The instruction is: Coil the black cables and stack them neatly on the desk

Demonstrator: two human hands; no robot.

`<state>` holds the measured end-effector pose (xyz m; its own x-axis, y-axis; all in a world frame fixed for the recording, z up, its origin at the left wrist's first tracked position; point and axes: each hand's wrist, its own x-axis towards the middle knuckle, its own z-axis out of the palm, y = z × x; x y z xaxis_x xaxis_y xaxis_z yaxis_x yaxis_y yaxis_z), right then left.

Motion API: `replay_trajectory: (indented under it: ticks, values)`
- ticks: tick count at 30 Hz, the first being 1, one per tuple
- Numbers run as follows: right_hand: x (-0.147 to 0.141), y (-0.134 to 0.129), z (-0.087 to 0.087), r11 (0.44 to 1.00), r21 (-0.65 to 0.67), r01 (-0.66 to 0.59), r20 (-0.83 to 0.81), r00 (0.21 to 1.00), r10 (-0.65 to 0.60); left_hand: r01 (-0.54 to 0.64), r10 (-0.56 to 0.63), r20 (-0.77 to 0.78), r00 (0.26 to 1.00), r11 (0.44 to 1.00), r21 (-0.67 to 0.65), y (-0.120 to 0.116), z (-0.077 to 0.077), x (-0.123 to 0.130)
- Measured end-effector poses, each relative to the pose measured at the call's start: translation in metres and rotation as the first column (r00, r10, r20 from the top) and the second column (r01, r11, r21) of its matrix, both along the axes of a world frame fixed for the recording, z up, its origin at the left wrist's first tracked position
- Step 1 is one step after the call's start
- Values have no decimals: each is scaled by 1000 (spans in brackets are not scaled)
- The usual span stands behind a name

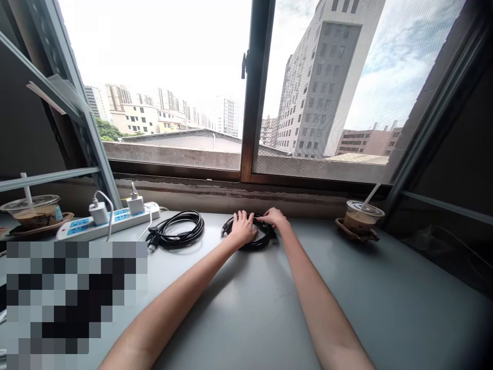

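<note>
A coiled black cable (259, 244) lies on the grey table under both hands. My left hand (242, 228) rests over the coil's left and middle part, fingers stretched out and apart, thumb toward the coil's centre. At the coil's far right edge, my right hand (274, 218) is closed with its fingertips pinched on the cable. Part of the coil is hidden beneath my hands. To the left, apart from them, lies a second coiled black cable (198, 226) with its plug end toward me.
A white power strip (127, 221) with plugged-in chargers stands at the back left. Iced drinks with straws stand at both sides: one cup (33, 213) left, another cup (360, 218) right. Behind the table (246, 318) are a wall and window; metal shelf frames rise at both sides.
</note>
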<state>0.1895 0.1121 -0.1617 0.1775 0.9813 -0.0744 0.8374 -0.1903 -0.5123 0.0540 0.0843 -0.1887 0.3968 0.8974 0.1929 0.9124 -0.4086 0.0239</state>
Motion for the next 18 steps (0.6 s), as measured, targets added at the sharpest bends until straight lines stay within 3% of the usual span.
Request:
replay_trajectory:
  ticks: [3, 8, 13, 18]
  values:
    - [6, 7, -14, 1000, -2, -17, -64, 998, 17, 67, -69, 19, 997, 996, 66, -4, 3, 3]
    - [12, 12, -29, 997, 0, -75, -168, 983, 74, 104, -107, 41, 993, 993, 59, 0, -3, 3]
    - [5, 12, -37, 982, 187, -22, -227, 972, 65, 75, -77, 89, 993, 997, 29, 9, -13, 0]
    - [0, 21, -50, 938, 340, 66, -349, 935, 61, 71, -73, 129, 989, 997, 25, 13, -14, -2]
